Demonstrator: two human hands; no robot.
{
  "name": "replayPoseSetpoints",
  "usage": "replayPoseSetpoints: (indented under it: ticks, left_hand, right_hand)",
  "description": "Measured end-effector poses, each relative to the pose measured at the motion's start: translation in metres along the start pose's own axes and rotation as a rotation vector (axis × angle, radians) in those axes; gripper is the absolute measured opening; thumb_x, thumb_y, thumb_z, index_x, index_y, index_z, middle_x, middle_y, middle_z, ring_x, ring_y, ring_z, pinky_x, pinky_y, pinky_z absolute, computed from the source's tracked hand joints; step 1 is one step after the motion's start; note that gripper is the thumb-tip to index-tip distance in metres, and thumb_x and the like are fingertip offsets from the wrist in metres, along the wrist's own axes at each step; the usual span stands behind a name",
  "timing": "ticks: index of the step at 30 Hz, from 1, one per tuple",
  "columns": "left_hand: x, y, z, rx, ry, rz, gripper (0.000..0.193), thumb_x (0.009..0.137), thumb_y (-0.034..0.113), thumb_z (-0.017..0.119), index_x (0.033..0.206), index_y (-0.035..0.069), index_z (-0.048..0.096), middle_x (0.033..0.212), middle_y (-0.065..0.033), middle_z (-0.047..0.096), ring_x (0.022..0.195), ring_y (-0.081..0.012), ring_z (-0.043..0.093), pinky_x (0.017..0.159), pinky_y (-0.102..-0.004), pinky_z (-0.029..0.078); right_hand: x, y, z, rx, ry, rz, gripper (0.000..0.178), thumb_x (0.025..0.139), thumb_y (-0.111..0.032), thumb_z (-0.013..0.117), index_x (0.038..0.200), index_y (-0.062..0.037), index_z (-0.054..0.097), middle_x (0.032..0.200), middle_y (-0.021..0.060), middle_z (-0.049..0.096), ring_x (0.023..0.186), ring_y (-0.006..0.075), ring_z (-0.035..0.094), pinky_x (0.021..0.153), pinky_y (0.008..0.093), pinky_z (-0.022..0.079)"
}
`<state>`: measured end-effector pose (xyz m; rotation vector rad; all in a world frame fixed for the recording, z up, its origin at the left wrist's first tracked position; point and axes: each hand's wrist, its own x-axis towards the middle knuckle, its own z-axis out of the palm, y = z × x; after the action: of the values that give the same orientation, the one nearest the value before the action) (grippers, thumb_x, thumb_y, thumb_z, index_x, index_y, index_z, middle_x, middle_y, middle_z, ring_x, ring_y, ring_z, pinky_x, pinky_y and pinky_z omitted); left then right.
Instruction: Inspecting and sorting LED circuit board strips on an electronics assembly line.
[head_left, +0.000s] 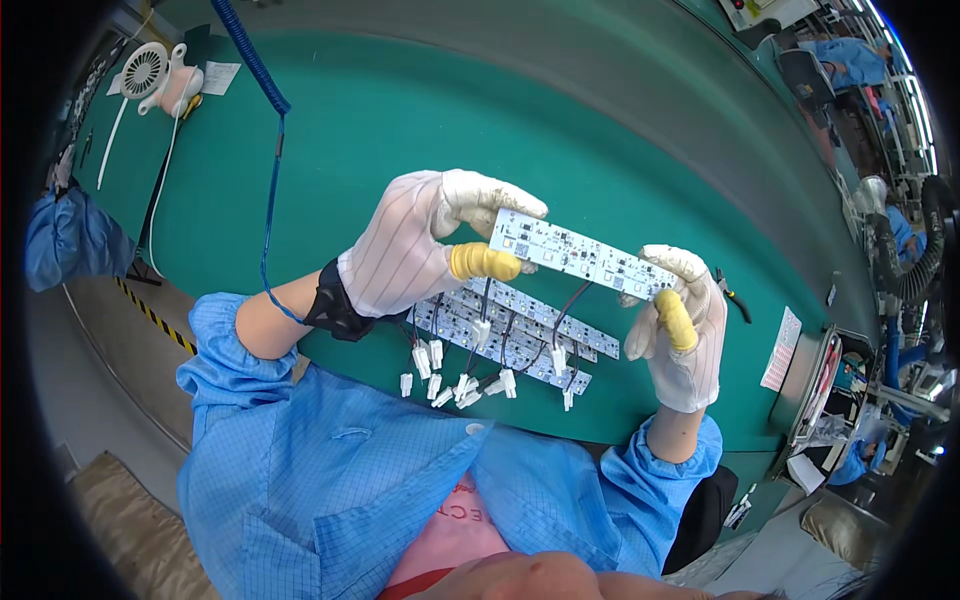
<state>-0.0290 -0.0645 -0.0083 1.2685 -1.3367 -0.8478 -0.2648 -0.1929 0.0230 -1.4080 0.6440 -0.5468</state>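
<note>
Across the green desk [420,130] I've got the work up in the air, just above the mat near its front edge. Below it, flat on the desk, lies a stack of white LED strip boards [520,335] w/ dark leads ending in white plug connectors [465,385]. Held up over that stack: one more LED board [580,256], long, white, tilted down toward my right.

Left hand [410,250], gloved, yellow cot on the thumb, is closed on the board's left end, thumb under, fingers over the top edge. Right hand [682,330], same glove and cot, pinches the right end from below. So the board spans btwn both hands, each clamped on one end, component face up toward me.

To do this hold well, I'd say: grip by the edges only, keep pads off the LEDs and solder, keep the board level, no flex or twist btwn the hands, and watch the two leads hanging from its underside so they don't snag the stack. Blue coiled wrist-strap cord [268,160] runs off my left wrist; keep it clear of the parts.
</note>
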Motion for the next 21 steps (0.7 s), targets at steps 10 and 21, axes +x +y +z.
replayPoseSetpoints:
  ticks: [10,21]
  left_hand:
    - [0.0010,0.0026,-0.0018,0.047,0.022,0.109,0.044,0.075,0.016,0.076,0.109,-0.006,0.059,0.101,-0.0118,0.062,0.087,-0.0163,0.064,0.076,-0.0251,0.052]
    - [-0.0006,0.0040,-0.0012,0.094,0.017,0.080,0.047,0.075,0.023,0.076,0.108,-0.007,0.059,0.100,-0.0122,0.062,0.087,-0.0153,0.063,0.075,-0.0245,0.051]
  right_hand:
    - [-0.0021,-0.0036,-0.0005,-0.068,0.020,0.009,0.031,0.090,-0.015,0.059,0.113,0.0044,0.051,0.078,0.0088,0.060,0.043,0.0063,0.049,0.039,0.0177,0.038]
    - [-0.0046,-0.0029,-0.0015,0.019,-0.004,0.007,0.032,0.090,-0.018,0.060,0.112,0.0031,0.051,0.078,0.0113,0.060,0.044,0.0069,0.050,0.039,0.0183,0.038]
